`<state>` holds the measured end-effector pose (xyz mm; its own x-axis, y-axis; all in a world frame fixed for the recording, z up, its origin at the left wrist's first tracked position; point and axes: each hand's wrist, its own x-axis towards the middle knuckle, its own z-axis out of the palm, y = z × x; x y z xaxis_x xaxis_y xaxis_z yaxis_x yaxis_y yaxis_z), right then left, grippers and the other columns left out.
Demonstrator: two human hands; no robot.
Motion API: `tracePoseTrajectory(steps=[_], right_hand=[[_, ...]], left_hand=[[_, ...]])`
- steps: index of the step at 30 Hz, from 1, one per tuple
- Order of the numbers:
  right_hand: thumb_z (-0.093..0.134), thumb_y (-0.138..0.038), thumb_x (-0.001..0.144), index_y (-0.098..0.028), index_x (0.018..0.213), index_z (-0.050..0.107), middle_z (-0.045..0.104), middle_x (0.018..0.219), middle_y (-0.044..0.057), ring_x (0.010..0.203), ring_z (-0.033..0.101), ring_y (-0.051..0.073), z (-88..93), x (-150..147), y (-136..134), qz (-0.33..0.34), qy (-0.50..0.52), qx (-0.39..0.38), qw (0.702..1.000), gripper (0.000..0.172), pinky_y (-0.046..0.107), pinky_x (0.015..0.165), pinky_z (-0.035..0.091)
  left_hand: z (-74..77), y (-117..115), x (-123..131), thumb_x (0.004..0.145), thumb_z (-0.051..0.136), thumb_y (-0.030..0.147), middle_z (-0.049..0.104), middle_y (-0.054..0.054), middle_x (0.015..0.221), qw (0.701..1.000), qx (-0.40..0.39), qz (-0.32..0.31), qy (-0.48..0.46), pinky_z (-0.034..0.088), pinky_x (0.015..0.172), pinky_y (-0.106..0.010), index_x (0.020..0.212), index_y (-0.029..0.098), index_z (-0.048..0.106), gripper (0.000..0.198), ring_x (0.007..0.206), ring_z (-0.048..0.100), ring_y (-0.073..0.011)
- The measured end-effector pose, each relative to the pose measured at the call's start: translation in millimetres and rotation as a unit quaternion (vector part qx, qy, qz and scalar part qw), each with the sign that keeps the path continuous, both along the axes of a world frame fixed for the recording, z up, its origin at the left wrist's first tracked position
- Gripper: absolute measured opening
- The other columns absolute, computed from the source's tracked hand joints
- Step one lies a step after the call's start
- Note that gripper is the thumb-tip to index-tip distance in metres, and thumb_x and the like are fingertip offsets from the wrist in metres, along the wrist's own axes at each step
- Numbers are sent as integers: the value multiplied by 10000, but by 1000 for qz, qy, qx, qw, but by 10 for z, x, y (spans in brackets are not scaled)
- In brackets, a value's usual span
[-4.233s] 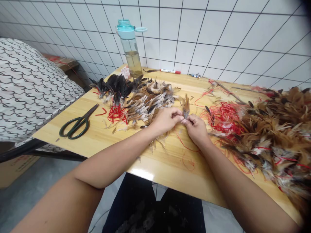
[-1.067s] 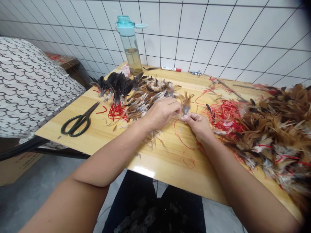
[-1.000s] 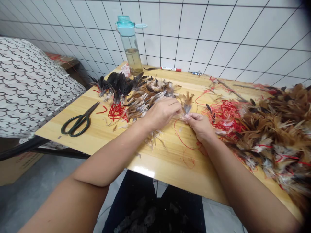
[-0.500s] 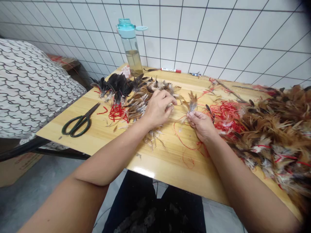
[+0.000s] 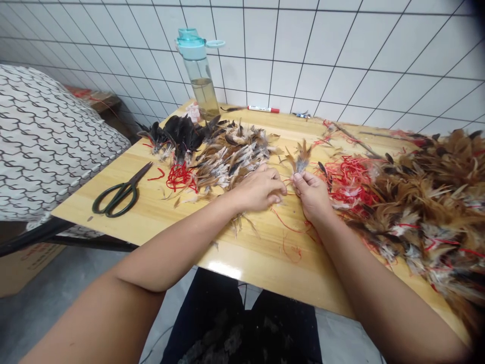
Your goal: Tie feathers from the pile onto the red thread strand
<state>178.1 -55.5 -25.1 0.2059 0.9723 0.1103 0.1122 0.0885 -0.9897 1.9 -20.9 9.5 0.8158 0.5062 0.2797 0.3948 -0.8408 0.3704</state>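
In my right hand [image 5: 314, 194], thumb and fingers pinch a small bunch of brown and grey feathers [image 5: 302, 157], tips pointing up. My left hand [image 5: 263, 188] is just to its left, low over the table, its fingers curled together; whatever they hold is too small to make out. Behind my left hand lies a pile of loose brown and white feathers [image 5: 231, 154], with black feathers [image 5: 185, 134] beside it on the left. A thin red thread [image 5: 286, 222] trails over the table below both hands.
Black-handled scissors [image 5: 117, 197] and cut red threads [image 5: 181, 177] lie at left. A water bottle [image 5: 200, 81] and a red-capped marker [image 5: 263, 109] are by the tiled wall. At right are a red thread tangle [image 5: 350, 184] and a large heap of tied feather bunches [image 5: 428, 202].
My left hand has moved from the feather pile toward the right and nearer me, close to my right hand. My right hand keeps its grip on the feather bunch. The view has shifted slightly.
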Motion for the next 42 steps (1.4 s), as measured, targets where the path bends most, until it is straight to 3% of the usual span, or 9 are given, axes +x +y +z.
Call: tracePoseTrajectory(steps=[3,5,12,19,28,32,37,42], right_hand=[[650,-527,716,-196,705,575,524,643,-16,581,434,110,-6,-9,-8,-21,20,1,1000,340,253,558,334],[638,-507,724,-196,701,580,515,624,-19,582,436,116,1,-13,-17,-15,8,-5,1000,317,257,570,339],[646,-434,708,-189,580,537,418,519,-42,518,345,95,114,-65,-73,9,-55,-47,997,297,256,527,269],[740,-521,605,-182,576,563,438,509,-46,498,305,81,204,-52,-93,55,-5,-85,995,384,261,501,235],[796,-534,524,-171,585,579,459,549,-41,537,349,84,245,-34,-111,110,25,-89,990,427,260,530,265],[759,-542,568,-181,580,544,447,555,-42,539,353,87,243,-49,-120,116,6,-79,990,420,259,538,282],[703,-508,631,-191,614,538,463,560,-37,541,367,93,194,-48,-100,95,-15,-82,992,358,249,532,295],[667,-473,699,-187,619,534,482,566,-29,560,395,100,112,-31,-64,59,-43,-52,996,326,242,536,314]], left_hand=[[-23,29,20,845,581,209,637,-39,904,1000,9,-18,-19,378,914,-334,809,192,690,116,913,553,-173],[-20,58,13,874,540,203,650,-39,886,998,34,-16,-52,389,876,-313,828,178,668,138,875,561,-160],[87,77,-74,942,463,269,639,-49,834,966,236,76,-79,357,756,-317,854,186,658,229,824,524,-173],[118,59,-59,957,460,274,642,-30,829,925,369,48,-77,329,749,-331,802,199,627,240,817,490,-162],[99,51,-50,963,450,297,639,-37,846,921,386,22,-43,346,785,-351,855,201,606,213,876,503,-173],[111,32,-36,965,439,313,645,-36,879,931,362,28,-37,359,792,-350,873,207,625,234,882,501,-179],[200,142,-202,958,406,236,617,-69,1035,952,259,133,-91,386,878,-391,1083,215,632,259,1002,500,-219],[380,290,-471,921,468,221,609,-83,1007,919,228,264,-186,382,941,-417,1020,186,630,194,1017,506,-231]])
